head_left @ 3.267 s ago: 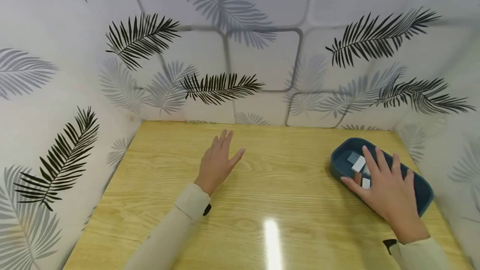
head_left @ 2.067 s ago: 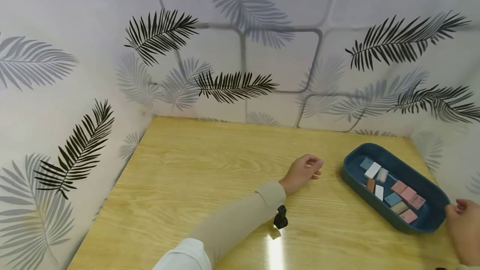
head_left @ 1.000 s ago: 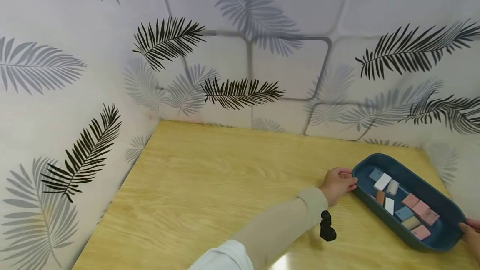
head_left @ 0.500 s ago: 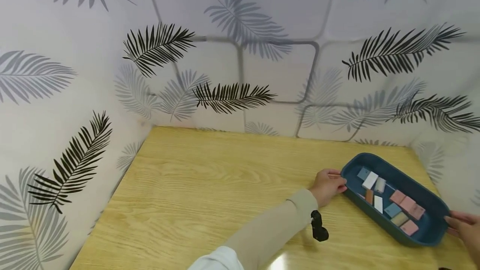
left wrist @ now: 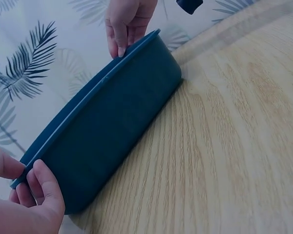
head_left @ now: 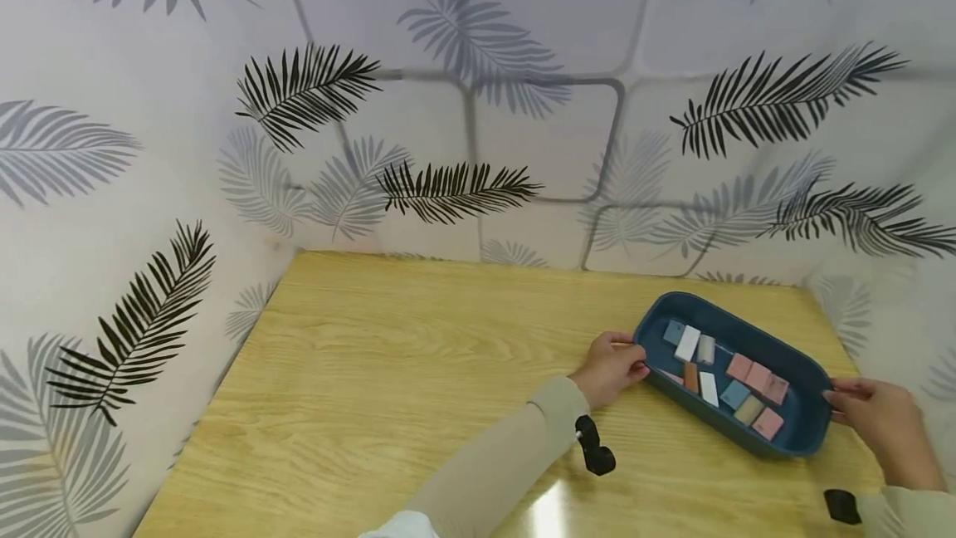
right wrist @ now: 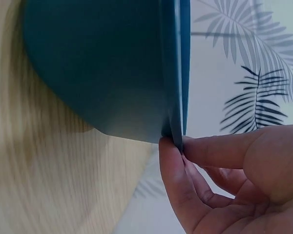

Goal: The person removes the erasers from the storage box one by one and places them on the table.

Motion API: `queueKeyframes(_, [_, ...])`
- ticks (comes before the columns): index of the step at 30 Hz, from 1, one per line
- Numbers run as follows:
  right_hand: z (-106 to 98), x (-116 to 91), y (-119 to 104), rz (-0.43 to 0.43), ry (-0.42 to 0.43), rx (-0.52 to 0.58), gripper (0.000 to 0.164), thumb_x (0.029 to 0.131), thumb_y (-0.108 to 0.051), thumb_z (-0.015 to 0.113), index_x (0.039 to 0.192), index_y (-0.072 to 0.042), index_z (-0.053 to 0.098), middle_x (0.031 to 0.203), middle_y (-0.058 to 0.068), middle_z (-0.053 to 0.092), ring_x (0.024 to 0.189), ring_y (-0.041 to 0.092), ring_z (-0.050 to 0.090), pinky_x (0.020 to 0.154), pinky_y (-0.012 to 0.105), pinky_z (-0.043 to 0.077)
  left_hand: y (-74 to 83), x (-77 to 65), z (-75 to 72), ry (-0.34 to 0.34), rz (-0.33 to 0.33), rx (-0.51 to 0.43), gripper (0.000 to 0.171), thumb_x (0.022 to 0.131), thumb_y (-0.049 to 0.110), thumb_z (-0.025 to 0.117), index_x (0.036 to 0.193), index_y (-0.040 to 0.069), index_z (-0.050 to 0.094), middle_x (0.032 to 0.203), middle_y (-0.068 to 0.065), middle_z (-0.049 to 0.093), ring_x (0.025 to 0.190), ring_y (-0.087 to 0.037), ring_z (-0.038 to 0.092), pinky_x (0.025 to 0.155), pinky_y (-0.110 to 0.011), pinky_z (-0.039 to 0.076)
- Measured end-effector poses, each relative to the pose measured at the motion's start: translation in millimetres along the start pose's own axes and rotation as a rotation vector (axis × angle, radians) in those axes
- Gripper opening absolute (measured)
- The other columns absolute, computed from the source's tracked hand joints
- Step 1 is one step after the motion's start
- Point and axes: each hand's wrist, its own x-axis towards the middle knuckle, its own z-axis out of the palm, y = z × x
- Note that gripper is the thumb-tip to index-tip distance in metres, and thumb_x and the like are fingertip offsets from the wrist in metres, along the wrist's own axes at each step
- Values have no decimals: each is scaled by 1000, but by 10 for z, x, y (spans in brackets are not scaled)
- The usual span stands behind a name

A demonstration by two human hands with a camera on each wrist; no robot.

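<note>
A dark blue oblong tray with rounded ends [head_left: 728, 432] sits at the right of the wooden table. My left hand [head_left: 608, 368] pinches its left end by the rim, thumb inside and fingers outside, as the left wrist view shows. At the opposite end my right hand [head_left: 881, 422] pinches the rim between thumb and fingers; the right wrist view shows this grip close up. Inside the tray lie several small blocks, among them a white block [head_left: 688, 344], a brown block [head_left: 690, 378], a blue block [head_left: 735, 393], a beige block [head_left: 748, 410] and a pink block [head_left: 767, 423].
The wood-grain table [head_left: 411, 388] stretches left and in front of the tray. Behind it stands a pale wall [head_left: 538, 139] with leaf prints, and similar walls close in both sides. A black wrist-worn device [head_left: 595, 447] hangs below the left cuff.
Earlier my right hand was over the tray and my left lay apart. Both hands then took the rim at opposite ends. In the last half second, tray and hands have shifted left in view.
</note>
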Motion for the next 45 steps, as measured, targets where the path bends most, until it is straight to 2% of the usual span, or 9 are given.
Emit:
queueKeyframes(6, [66,85,-48,-32,-139,87,46,91,-8,56,124,21,40,101,25,61,63,-2,57,65,33,53,-9,-73,-203,-14,-22,-41,30,75,-10,55,102,1,49,82,-11,53,60,-14,50,55,-24,46])
queueKeyframes(13, [172,147,-128,-128,-284,202,52,92,-16,58,126,19,41,100,10,62,72,1,63,69,32,53,39,-164,-465,-30,-23,-76,34,77,-11,54,108,-2,45,86,-11,51,62,-15,52,58,-25,48])
queueKeyframes(19, [259,168,-280,-147,-321,224,63,91,-26,59,131,17,37,105,9,60,77,1,63,73,33,52,95,-195,-610,-45,7,-106,32,77,-10,55,105,0,44,86,-8,50,66,-14,53,64,-27,49])
queueKeyframes(23, [353,207,-323,-97,-380,385,60,89,-24,63,133,9,41,93,-14,59,80,1,63,74,28,51,114,-246,-734,-42,28,-125,30,79,-11,55,104,0,42,85,-8,49,67,-14,53,65,-27,49])
queueKeyframes(25, [409,232,-341,-80,-410,454,60,87,-23,65,133,8,42,90,-19,57,81,0,63,74,26,51,131,-283,-802,-35,27,-130,30,80,-10,55,106,-1,42,87,-9,49,70,-15,53,66,-27,50])
queueKeyframes(27, [453,251,-368,-76,-421,476,57,87,-24,66,131,7,45,92,-18,57,82,-1,62,74,25,51,152,-327,-861,-45,30,-128,31,82,-9,54,110,-2,41,89,-10,48,74,-16,53,69,-28,50])
queueKeyframes(32, [554,231,-521,-100,-424,432,63,89,-26,62,134,11,38,98,-12,56,83,-3,61,78,26,50,190,-436,-992,-67,39,-136,34,85,-6,55,115,-3,38,92,-10,49,79,-18,54,75,-31,50])
queueKeyframes(40, [753,176,-787,-125,-460,437,61,91,-22,60,136,11,35,101,-10,56,85,-3,60,80,26,49,239,-607,-1276,-51,52,-169,25,86,-5,56,104,2,40,91,-10,49,80,-18,55,80,-34,49])
queueKeyframes(45, [902,151,-946,-157,-456,408,58,91,-24,59,134,9,39,115,6,56,86,-1,60,81,27,49,268,-721,-1456,-52,60,-180,24,87,-4,56,102,3,39,93,-10,49,80,-18,55,82,-35,48])
